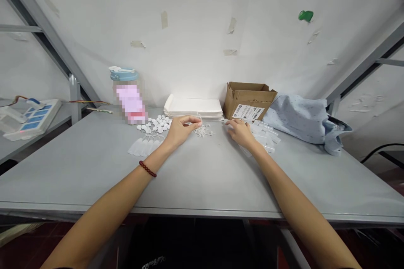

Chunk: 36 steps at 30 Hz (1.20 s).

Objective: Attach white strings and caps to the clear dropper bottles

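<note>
My left hand (182,130) is closed in a pinch over a small heap of white looped cords (203,131). A thin white cord (199,116) sticks up from between thumb and forefinger. To the right, my right hand (241,132) rests its bent, slightly parted fingers at the left edge of a spread of clear plastic pieces (267,136); whether one is under the fingertips cannot be made out. Left of my left hand lie several small white plastic parts (158,123). In front of them, a row of translucent tags with cords attached (143,146) lies fanned out.
A stack of white sheets or envelopes (194,107) lies against the wall. Beside it stands an open cardboard box (249,98), with blue cloth (298,117) to its right. A blue-lidded container (124,75) stands back left. Further left is a white device with blue panels (38,119).
</note>
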Available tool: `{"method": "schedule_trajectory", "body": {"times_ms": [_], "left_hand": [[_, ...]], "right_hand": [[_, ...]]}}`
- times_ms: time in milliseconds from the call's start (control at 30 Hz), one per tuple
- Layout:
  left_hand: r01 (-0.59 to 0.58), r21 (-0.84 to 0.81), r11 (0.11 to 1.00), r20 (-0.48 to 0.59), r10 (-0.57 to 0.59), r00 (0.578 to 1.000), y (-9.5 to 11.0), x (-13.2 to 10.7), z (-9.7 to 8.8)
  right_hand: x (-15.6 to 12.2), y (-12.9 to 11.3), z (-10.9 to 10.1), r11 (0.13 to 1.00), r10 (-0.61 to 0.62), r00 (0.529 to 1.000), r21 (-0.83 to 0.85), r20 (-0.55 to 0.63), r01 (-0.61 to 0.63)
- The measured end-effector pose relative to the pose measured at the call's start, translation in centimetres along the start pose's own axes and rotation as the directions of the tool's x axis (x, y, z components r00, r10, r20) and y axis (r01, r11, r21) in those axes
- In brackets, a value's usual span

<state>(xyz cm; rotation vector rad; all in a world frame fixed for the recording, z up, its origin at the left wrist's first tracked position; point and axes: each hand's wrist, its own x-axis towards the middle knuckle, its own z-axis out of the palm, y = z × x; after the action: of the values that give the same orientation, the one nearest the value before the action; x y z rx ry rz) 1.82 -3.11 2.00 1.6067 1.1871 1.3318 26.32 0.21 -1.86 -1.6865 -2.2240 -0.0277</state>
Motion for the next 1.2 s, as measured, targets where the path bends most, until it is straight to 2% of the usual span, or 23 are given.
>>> {"method": "schedule_trajectory", "body": {"times_ms": [200,400,567,667,767,867,1000,1200], "left_hand": [[-0.041,0.046,0.998,-0.002,0.041,0.999,-0.3,-0.1,0.2],[-0.019,0.0,1.0,0.008,0.019,1.0,0.2,-0.6,0.8],[-0.04,-0.064,0.997,0.004,0.04,0.999,0.8,-1.3,1.1],[-0.058,-0.103,0.993,0.005,0.059,0.998,1.1,-1.5,1.3],[-0.061,-0.149,0.987,0.004,0.062,0.998,1.2,-1.7,1.5],[-0.052,-0.183,0.982,-0.023,0.049,0.999,1.4,-1.8,1.7],[-0.045,-0.216,0.975,-0.072,0.03,0.997,1.5,-1.8,1.8],[-0.06,-0.24,0.969,-0.109,0.034,0.993,1.3,-1.6,1.8]], "right_hand": [[-0.4,-1.0,-1.0,0.996,-0.032,0.989,0.08,-0.143,0.044],[-1.0,-3.3,-1.7,0.949,-0.133,0.953,0.24,-0.273,0.202],[-2.0,-6.1,-1.7,0.907,-0.201,0.913,0.285,-0.356,0.311],[-2.6,-7.5,-1.8,0.878,-0.249,0.902,0.311,-0.354,0.364],[-3.0,-8.3,-1.9,0.874,-0.241,0.926,0.349,-0.291,0.337],[-3.1,-8.3,-1.8,0.88,-0.243,0.94,0.353,-0.24,0.318],[-3.0,-8.0,-1.5,0.867,-0.286,0.919,0.335,-0.272,0.369],[-3.2,-8.3,-1.4,0.868,-0.324,0.91,0.301,-0.26,0.395]]}}
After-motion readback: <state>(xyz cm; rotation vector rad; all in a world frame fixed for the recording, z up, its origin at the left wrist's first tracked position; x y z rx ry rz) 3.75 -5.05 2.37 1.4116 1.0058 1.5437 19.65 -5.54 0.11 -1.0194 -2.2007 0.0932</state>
